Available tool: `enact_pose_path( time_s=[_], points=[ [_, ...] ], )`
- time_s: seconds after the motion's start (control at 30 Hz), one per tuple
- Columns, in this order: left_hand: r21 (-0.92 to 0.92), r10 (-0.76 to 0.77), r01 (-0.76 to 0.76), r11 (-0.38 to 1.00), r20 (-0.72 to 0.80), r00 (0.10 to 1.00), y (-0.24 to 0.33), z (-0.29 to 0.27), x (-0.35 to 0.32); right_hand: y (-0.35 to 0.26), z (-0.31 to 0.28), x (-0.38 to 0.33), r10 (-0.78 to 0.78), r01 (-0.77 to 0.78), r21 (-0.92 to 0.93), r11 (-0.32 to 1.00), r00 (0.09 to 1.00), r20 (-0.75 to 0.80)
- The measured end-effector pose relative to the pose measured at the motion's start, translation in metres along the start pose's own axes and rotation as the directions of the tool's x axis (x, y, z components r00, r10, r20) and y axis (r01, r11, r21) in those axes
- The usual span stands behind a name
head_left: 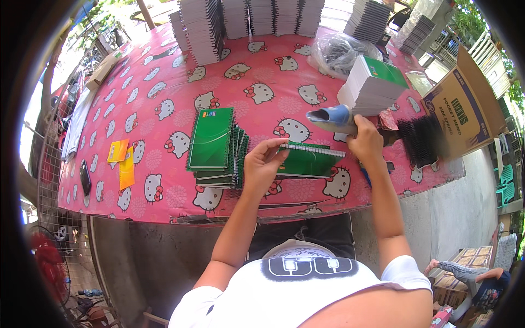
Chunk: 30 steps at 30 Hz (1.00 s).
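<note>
A green spiral notebook [306,161] lies on the table in front of me, its coil edge on the far side. My left hand [265,161] pinches the left end of that coil edge between thumb and fingers. My right hand [365,141] is closed around a blue-grey tool with a rounded, hollow-looking end [332,116], raised above the notebook's right part; its exact kind is unclear. Left of my left hand stands an uneven stack of green spiral notebooks [212,139].
Black plastic coils [418,143] lie by an open cardboard box [465,106] at right. Behind are a paper stack with a green cover [367,90], a plastic bag [344,54] and tall bound stacks [199,30]. Yellow-orange cards [126,169] and a phone [85,177] lie left.
</note>
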State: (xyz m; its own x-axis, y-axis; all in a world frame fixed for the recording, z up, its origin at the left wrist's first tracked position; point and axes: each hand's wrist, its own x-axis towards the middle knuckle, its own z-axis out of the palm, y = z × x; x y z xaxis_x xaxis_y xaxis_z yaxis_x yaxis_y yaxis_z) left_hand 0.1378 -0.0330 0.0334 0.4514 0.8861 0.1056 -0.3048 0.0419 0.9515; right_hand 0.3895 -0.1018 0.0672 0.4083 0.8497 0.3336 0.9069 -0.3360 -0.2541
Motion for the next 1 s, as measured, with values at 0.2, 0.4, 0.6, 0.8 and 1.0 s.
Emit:
enact_pose_path(
  time_s=[0.2,0.4,0.6,0.8,1.0],
  points=[
    [0.113,0.437,-0.433,0.894,-0.019,0.899,0.013,0.017,-0.015,0.038,0.002,-0.047,-0.184,0.186,0.063,0.98,0.982,-0.033],
    [0.489,0.284,-0.331,0.807,0.171,0.944,0.0,0.019,-0.044,0.075,-0.007,-0.114,-0.253,0.252,-0.077,0.965,0.968,0.008],
    [0.495,0.514,-0.508,0.705,0.136,0.847,-0.007,0.025,-0.045,-0.017,-0.049,-0.116,-0.18,0.069,0.528,0.846,0.97,0.163],
    [0.551,0.519,-0.502,0.667,0.14,0.843,0.0,0.028,-0.043,-0.062,-0.045,-0.111,-0.294,0.241,0.55,0.8,0.956,0.01],
    [0.468,0.65,-0.647,0.601,0.185,0.737,0.004,0.022,-0.039,-0.044,-0.024,-0.098,-0.505,-0.807,0.562,-0.18,0.566,0.652]
  ],
)
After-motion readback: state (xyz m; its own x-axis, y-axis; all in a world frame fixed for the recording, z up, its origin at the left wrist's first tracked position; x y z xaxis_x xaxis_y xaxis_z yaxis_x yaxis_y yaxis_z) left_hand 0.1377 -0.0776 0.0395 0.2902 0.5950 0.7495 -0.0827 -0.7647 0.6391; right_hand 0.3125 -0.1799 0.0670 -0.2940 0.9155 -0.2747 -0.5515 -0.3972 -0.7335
